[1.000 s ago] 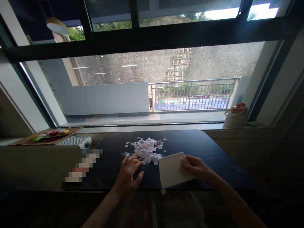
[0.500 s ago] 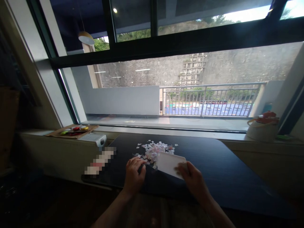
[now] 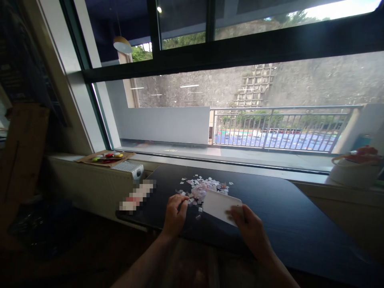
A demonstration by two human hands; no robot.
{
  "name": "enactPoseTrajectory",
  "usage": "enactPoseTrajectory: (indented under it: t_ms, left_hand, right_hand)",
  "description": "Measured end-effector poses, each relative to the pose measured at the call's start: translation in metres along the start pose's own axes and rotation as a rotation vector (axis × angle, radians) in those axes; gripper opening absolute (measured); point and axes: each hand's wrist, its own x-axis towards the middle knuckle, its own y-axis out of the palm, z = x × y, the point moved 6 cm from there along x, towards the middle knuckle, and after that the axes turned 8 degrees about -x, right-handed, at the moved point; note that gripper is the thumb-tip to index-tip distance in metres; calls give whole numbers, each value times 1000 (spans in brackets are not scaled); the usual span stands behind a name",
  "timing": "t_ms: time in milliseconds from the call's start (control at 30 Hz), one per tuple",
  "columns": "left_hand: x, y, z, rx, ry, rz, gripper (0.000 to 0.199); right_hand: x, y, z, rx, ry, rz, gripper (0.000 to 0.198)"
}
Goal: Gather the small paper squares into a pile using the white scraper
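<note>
A pile of small paper scraps [image 3: 204,187], white and pale pink, lies on the dark table [image 3: 270,216]. My right hand [image 3: 252,226] grips a white rectangular board [image 3: 220,205] by its right end, with the thumb on top. The board slants beside the near right side of the pile and hides some scraps there. At the pile's left front edge is my left hand [image 3: 176,214], palm down, fingers loosely bent and thumb apart. I see nothing held in it; whether its fingertips touch scraps is unclear. A few loose scraps lie between the hand and the board.
A blurred-out pale strip [image 3: 138,196] lies at the table's left edge. On the ledge beyond are a brown board [image 3: 85,158] bearing colourful items and a white heater-like unit [image 3: 132,168]. A white pot [image 3: 354,172] stands right on the sill below the window.
My view has turned left, so everything sits farther right in the picture. The board has shifted slightly left against the pile. My right hand still grips it; my left hand stays by the scraps.
</note>
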Motion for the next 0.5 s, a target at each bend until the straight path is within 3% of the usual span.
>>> enactPoseTrajectory:
  t_ms: [167,333,500]
  left_hand:
    - [0,-1,-1,-48,-38,-2,26]
    - [0,-2,-1,-82,-61,-3,25]
    - [0,-1,0,-106,-74,-9,23]
  right_hand:
    - [-1,11,-3,-16,29,119,30]
    - [3,9,2,11,-2,23,33]
    - [1,12,7,-14,-7,136,28]
